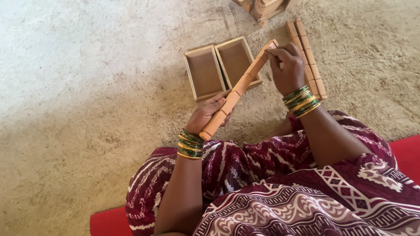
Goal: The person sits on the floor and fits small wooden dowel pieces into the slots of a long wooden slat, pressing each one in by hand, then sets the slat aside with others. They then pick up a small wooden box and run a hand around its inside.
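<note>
**Notched wooden strip held at both ends above two shallow trays**

Seen from above, seated on a red mat point(107, 222) laid on a sandy floor point(78, 109), legs draped in maroon cloth with white patterning point(271, 188). Stacks of green and gold bangles on both wrists.

Left hand point(209, 112) curled shut around the near, lower end of a long notched wooden strip point(238, 87), fingers wrapped over the top and thumb side toward the body. Right hand point(286, 67) closed near the far, upper end of the same strip, fingertips pinched together against the wood close to its tip. Strip slanting from lower left up to upper right, raised off the floor, its upper end crossing over the corner of the right-hand tray.

Just beyond the hands, two shallow rectangular wooden trays point(204, 72) lying side by side on the floor, touching along their long edges, open sides up, nothing inside either. To the right of the right hand, two more notched wooden strips point(302, 39) lying flat and parallel, touching each other, partly hidden behind the wrist. At the top edge, a heap of further wooden pieces point(262, 8), cut off by the frame and hard to make out.
</note>
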A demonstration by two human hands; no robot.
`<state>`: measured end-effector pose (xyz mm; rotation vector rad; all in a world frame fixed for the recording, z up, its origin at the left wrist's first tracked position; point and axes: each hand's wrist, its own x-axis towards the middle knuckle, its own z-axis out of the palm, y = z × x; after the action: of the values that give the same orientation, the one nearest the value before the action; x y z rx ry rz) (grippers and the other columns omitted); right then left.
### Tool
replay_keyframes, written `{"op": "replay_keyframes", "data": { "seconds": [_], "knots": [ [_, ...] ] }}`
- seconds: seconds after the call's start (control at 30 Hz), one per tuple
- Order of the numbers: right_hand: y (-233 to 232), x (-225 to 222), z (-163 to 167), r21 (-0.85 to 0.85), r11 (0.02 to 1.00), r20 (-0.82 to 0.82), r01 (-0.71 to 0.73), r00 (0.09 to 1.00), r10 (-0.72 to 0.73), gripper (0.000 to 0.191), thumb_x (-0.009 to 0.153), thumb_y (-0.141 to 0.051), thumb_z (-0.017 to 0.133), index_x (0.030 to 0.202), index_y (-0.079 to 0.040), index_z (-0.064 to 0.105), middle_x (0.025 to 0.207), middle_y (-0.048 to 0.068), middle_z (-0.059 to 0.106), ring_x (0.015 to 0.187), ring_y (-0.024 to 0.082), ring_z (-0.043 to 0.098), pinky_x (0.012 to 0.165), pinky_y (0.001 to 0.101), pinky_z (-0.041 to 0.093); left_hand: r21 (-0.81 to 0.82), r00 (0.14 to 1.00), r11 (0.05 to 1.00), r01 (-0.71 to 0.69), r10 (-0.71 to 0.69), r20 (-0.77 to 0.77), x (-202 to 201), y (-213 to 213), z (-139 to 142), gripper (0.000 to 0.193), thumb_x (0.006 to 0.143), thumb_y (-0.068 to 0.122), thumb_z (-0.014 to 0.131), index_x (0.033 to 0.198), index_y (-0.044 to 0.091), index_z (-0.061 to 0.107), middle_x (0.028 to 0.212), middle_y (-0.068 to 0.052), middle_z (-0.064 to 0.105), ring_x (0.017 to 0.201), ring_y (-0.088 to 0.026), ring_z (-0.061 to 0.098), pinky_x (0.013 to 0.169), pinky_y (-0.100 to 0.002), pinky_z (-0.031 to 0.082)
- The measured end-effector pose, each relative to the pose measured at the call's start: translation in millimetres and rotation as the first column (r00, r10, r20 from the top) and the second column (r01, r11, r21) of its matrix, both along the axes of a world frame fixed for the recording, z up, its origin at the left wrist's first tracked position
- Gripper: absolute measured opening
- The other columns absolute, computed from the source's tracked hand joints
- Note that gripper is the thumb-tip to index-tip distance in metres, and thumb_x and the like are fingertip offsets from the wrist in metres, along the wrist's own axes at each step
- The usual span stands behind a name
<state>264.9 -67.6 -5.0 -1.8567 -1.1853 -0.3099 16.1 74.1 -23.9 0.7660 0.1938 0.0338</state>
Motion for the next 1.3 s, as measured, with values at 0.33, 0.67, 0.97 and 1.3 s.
{"op": "replay_keyframes", "data": {
  "seconds": [0.33, 0.67, 0.97, 1.3],
  "knots": [
    [-0.8, -159.6, 9.7, -0.257, 0.905, 0.448, -0.339, 0.788, 0.423, 0.025, 0.091, 0.0, 0.053, 0.108, -0.012, 0.069, 0.086, 0.001, 0.063, 0.076, 0.013, 0.058, 0.06, 0.0246, 0.052, -0.023, 0.994, 0.994, -0.109, 0.109, -0.011, 0.1, 18.0, -25.6, 0.054, 0.106, 0.024, 0.046, 0.153, -0.001, 0.037, 0.092, -0.01, 0.065, 0.069, -0.014, 0.061, 0.062, -0.024, 0.056],
    [16.7, -82.6, 28.6, -0.268, 0.918, 0.233, -0.294, 0.904, 0.358, 0.025, 0.098, 0.002, 0.053, 0.097, -0.012, 0.074, 0.092, 0.005, 0.072, 0.073, 0.016, 0.061, 0.064, 0.0267, 0.052, -0.047, 0.993, 0.996, -0.078, 0.081, 0.084, -6.5, 6.9, -8.4, 0.051, 0.109, 0.024, 0.05, 0.152, -0.003, 0.042, 0.089, -0.006, 0.062, 0.07, -0.011, 0.06, 0.06, -0.022, 0.054],
    [-6.7, 35.5, 3.0, -0.027, 0.98, 0.285, 0.196, 0.941, -0.18, 0.009, 0.103, -0.014, 0.071, 0.1, -0.009, 0.077, 0.09, 0.007, 0.067, 0.083, 0.02, 0.061, 0.07, 0.037, 0.054, 0.101, 0.999, 0.994, 0.031, -0.029, -0.025, -4.4, 1.7, 4.5, 0.055, 0.106, 0.026, 0.051, 0.153, 0.0, 0.041, 0.091, -0.006, 0.062, 0.072, -0.01, 0.06, 0.061, -0.022, 0.054],
    [7.3, -134.2, 23.9, -0.296, 0.908, 0.337, -0.298, 0.857, 0.391, 0.02, 0.102, -0.007, 0.053, 0.099, -0.014, 0.071, 0.081, 0.001, 0.066, 0.068, 0.014, 0.058, 0.059, 0.0263, 0.053, -0.05, 0.994, 0.993, -0.109, 0.109, -0.008, -4.9, 15.3, -26.8, 0.05, 0.108, 0.024, 0.048, 0.151, 0.0, 0.043, 0.092, -0.009, 0.064, 0.065, -0.011, 0.059, 0.056, -0.022, 0.054]
  ]
}}
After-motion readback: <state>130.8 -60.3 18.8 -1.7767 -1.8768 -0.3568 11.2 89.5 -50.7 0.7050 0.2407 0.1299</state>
